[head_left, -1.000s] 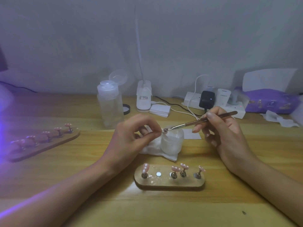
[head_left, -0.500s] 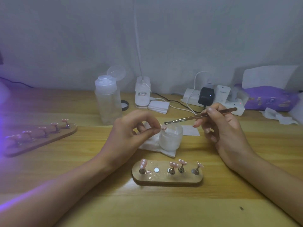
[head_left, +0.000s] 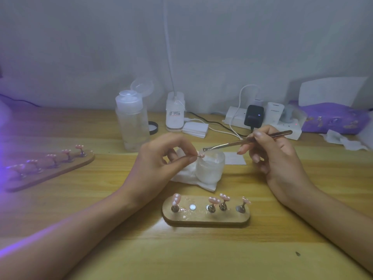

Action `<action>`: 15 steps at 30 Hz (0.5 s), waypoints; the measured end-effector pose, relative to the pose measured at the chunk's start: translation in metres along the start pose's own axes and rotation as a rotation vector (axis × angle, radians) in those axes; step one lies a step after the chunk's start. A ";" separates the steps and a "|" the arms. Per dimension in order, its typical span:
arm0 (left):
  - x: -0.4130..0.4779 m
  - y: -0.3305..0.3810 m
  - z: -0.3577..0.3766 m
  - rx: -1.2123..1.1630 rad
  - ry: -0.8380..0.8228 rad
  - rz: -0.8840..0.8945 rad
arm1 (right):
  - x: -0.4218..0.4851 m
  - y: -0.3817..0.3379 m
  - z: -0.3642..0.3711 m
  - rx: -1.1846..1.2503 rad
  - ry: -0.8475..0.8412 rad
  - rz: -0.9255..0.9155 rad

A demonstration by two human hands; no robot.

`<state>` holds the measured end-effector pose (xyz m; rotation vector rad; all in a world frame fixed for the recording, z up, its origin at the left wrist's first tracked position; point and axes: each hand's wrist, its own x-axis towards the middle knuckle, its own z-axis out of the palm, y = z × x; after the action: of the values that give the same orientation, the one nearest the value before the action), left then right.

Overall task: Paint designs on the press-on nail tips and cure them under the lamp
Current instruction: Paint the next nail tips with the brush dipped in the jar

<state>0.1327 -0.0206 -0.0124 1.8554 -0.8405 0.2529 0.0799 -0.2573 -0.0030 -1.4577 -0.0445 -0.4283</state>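
My left hand (head_left: 161,160) pinches a small pink nail tip (head_left: 200,155) between thumb and forefinger, just above a small frosted jar (head_left: 210,168). My right hand (head_left: 272,156) holds thin metal tweezers (head_left: 242,142) whose tip hovers close to that nail tip, over the jar's left rim. In front of the jar lies an oval wooden stand (head_left: 205,217) carrying several pink nail tips on metal pegs, with one bare magnet spot. A second wooden stand (head_left: 50,168) with several nail tips lies at the left in purple light.
A white tissue (head_left: 187,174) lies under the jar. A clear pump bottle (head_left: 132,122) with its lid open stands behind my left hand. A white lamp base (head_left: 175,113), a power strip (head_left: 262,118) with plugs and a purple tissue pack (head_left: 333,118) line the back.
The tweezers' tip has lifted slightly off the nail tip and drawn a little to the right. My left hand keeps the nail tip over the jar.
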 end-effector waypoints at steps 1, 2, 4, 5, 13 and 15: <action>0.000 0.000 0.000 0.000 0.001 -0.002 | 0.000 -0.001 0.000 0.017 -0.011 -0.010; 0.000 -0.001 0.000 -0.002 0.002 -0.003 | -0.001 -0.001 0.000 0.020 -0.037 -0.025; 0.000 -0.001 0.000 -0.006 0.001 -0.001 | -0.002 -0.001 0.002 -0.016 -0.085 -0.038; 0.000 -0.001 0.001 -0.009 -0.001 -0.001 | -0.001 -0.001 0.002 -0.038 -0.080 -0.029; 0.000 -0.003 0.001 -0.038 -0.018 -0.007 | -0.001 -0.001 0.001 -0.009 -0.080 -0.031; 0.000 -0.003 0.000 -0.045 -0.021 -0.012 | 0.000 0.000 0.001 -0.028 -0.045 -0.007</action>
<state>0.1349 -0.0206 -0.0145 1.8235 -0.8428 0.2065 0.0798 -0.2559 -0.0030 -1.4946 -0.0793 -0.4032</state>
